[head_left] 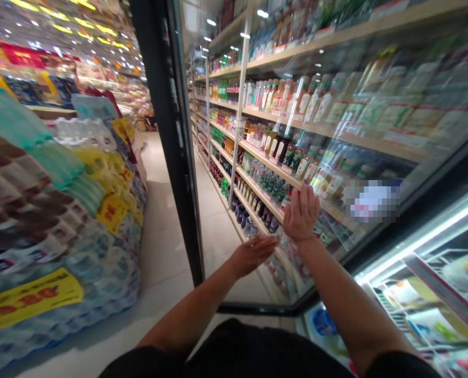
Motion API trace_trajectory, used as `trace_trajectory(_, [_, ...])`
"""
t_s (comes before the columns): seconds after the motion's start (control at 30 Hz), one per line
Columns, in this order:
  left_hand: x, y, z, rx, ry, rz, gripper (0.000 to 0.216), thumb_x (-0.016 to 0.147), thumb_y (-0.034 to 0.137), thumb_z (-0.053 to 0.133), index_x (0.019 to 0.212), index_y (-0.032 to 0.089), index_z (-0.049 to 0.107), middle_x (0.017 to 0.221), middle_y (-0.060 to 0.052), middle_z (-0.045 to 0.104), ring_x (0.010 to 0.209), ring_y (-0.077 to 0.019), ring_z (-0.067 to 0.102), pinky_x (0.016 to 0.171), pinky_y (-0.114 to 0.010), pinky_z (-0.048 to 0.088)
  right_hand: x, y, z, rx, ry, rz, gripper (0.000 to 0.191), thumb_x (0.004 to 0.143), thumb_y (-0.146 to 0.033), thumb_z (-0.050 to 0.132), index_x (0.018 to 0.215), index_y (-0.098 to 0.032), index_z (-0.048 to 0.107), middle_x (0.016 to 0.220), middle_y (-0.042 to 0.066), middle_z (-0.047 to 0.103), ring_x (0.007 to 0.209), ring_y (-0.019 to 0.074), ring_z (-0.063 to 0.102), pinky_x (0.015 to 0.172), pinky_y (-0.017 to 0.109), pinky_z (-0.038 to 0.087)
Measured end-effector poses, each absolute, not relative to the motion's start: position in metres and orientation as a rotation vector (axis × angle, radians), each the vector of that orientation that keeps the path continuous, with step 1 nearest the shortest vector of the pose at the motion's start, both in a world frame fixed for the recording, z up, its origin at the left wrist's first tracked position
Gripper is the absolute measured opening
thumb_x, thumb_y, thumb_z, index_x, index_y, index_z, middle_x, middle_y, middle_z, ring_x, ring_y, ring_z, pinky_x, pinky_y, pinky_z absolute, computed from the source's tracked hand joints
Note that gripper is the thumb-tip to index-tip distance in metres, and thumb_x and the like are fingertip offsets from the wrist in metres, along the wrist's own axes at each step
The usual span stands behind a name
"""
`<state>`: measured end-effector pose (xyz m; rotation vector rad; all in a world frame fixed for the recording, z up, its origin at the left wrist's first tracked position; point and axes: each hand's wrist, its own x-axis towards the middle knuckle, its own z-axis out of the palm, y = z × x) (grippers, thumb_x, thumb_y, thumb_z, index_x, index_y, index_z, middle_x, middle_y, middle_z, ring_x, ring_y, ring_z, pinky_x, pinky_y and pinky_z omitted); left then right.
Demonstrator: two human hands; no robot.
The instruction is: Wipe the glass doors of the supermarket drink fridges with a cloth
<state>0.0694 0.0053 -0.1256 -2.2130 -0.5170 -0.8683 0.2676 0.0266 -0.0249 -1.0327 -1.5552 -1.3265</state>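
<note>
A glass door [250, 283] in a black frame stands swung out before me, with shelves of bottles visible in its pane. My right hand [301, 212] is raised at the pane, back towards me, its fingers together and pointing up. Whether its palm rests on the glass I cannot tell. Lower and to the left, my left hand [255, 254] is held flat with the fingers stretched out to the right, near the right wrist. Neither hand shows an object in it, though both palms are mostly hidden.
At right, a lit cooler [434, 310] holds packaged goods on wire racks. Stacked bottle packs [100, 262] with a yellow price sign [29, 302] line the left side. Between that stack and the door's black frame [167, 131] runs a tiled aisle floor [159, 210].
</note>
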Motion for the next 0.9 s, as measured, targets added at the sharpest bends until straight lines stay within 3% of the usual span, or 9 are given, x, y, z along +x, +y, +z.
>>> trace_trajectory(0.07, [0.072, 0.007, -0.126, -2.239, -0.463, -0.828, 0.030, 0.105, 0.022, 0.049, 0.130, 0.028, 0.064, 0.150, 0.006, 0.051, 0.144, -0.0087, 0.039, 0.120, -0.026, 0.033, 0.268, 0.027, -0.025, -1.046, -1.547, -1.343, 0.054, 0.098, -0.024, 0.044, 0.149, -0.006, 0.043, 0.149, 0.022, 0.048, 0.150, 0.0290, 0.032, 0.122, 0.046, 0.028])
trace_trajectory(0.23, [0.060, 0.015, -0.104, -2.195, -0.548, -0.896, 0.036, 0.105, 0.020, 0.049, 0.140, 0.026, 0.057, 0.155, 0.003, 0.044, 0.149, -0.0164, 0.033, 0.124, -0.036, 0.028, 0.267, 0.028, -0.025, -1.023, -1.531, -1.347, 0.054, 0.098, -0.023, 0.044, 0.149, -0.006, 0.043, 0.148, 0.022, 0.049, 0.149, 0.0289, 0.033, 0.121, 0.047, 0.030])
trace_trajectory(0.33, [0.057, 0.012, -0.112, -2.146, -0.594, -0.971, 0.034, 0.104, 0.020, 0.052, 0.137, 0.026, 0.060, 0.152, 0.002, 0.049, 0.146, -0.0179, 0.038, 0.121, -0.036, 0.032, 0.267, 0.028, -0.025, -1.007, -1.531, -1.336, 0.055, 0.097, -0.023, 0.045, 0.150, -0.005, 0.041, 0.147, 0.022, 0.049, 0.149, 0.0285, 0.033, 0.121, 0.047, 0.030])
trace_trajectory(0.5, [0.046, 0.010, -0.110, -2.157, -0.486, -0.932, 0.030, 0.104, 0.018, 0.053, 0.128, 0.029, 0.065, 0.146, 0.005, 0.056, 0.140, -0.0102, 0.045, 0.119, -0.027, 0.034, 0.267, 0.030, -0.025, -1.009, -1.531, -1.339, 0.055, 0.097, -0.023, 0.046, 0.149, -0.006, 0.042, 0.147, 0.022, 0.050, 0.148, 0.0290, 0.035, 0.120, 0.048, 0.031])
trace_trajectory(0.7, [0.015, 0.025, -0.059, -1.995, -0.740, -1.129, 0.045, 0.101, 0.012, 0.053, 0.141, 0.032, 0.056, 0.144, 0.001, 0.058, 0.147, -0.0196, 0.037, 0.123, -0.041, 0.026, 0.267, 0.035, -0.027, -1.028, -1.527, -1.316, 0.056, 0.097, -0.023, 0.046, 0.151, -0.007, 0.041, 0.149, 0.022, 0.049, 0.148, 0.0280, 0.035, 0.121, 0.047, 0.030])
trace_trajectory(0.9, [0.009, 0.018, -0.104, -2.030, -0.805, -1.141, 0.044, 0.100, 0.009, 0.047, 0.134, 0.031, 0.063, 0.135, -0.001, 0.066, 0.137, -0.0202, 0.052, 0.118, -0.039, 0.033, 0.266, 0.038, -0.025, -1.015, -1.526, -1.309, 0.057, 0.097, -0.023, 0.048, 0.151, -0.007, 0.040, 0.148, 0.021, 0.049, 0.149, 0.0273, 0.034, 0.122, 0.045, 0.029])
